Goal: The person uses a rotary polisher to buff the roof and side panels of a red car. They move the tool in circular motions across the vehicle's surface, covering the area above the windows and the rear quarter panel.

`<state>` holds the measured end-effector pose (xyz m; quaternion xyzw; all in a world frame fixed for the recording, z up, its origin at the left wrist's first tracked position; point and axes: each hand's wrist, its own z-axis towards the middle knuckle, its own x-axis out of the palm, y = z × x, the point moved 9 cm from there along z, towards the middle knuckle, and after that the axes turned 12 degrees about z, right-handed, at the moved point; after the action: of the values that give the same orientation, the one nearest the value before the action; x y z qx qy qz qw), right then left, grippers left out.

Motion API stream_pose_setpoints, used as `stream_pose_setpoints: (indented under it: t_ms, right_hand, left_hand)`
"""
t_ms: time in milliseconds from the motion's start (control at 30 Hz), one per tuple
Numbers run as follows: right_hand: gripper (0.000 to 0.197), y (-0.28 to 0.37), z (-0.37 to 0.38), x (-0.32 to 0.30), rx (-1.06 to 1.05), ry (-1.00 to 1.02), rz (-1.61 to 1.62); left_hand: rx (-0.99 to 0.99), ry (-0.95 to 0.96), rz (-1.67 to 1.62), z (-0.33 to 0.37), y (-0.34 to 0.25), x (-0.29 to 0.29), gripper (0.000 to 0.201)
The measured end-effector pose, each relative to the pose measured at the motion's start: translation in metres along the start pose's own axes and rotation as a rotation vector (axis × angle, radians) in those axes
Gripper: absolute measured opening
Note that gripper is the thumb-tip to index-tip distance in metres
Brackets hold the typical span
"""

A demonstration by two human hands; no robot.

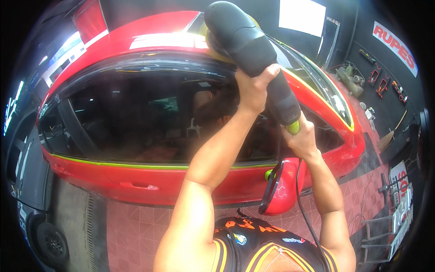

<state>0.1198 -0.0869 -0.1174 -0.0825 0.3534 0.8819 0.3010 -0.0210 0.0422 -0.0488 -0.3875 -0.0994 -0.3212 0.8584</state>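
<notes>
Gripping polisher (247, 43) at near edge of roof (165, 28), with left hand (253, 88) round its middle and right hand (302, 139) round its rear. Could snag cord (306, 220) (hanging just beside mirror (287, 188)) if swung, or scuff tape (312, 90) if tilted.

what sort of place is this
Probably a car detailing workshop: a red car with what looks like yellow-green masking tape edging its windows, a black polisher-like power tool, and apparently an air compressor.
</notes>
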Motion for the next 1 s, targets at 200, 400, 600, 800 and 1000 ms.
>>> stream_pose_setpoints:
  t_ms: [200,400,600,800,1000]
  right_hand:
    - [0.038,-0.02,-0.026,-0.031,0.063,-0.006,-0.02]
    - [0.038,-0.037,-0.061,-0.073,0.114,-0.045,-0.044]
    - [0.036,-0.057,-0.089,-0.104,0.186,-0.084,-0.043]
    - [0.035,-0.06,-0.092,-0.115,0.194,-0.096,-0.038]
    - [0.036,-0.055,-0.076,-0.104,0.147,-0.069,-0.032]
  left_hand:
    - [-0.064,0.021,-0.037,-0.02,0.03,0.03,0.032]
    - [-0.113,0.072,0.001,-0.048,0.068,0.071,0.036]
    - [-0.187,0.099,-0.014,-0.068,0.099,0.106,0.039]
    - [-0.192,0.104,-0.04,-0.071,0.105,0.12,0.04]
    - [-0.17,0.073,-0.004,-0.058,0.093,0.106,0.035]
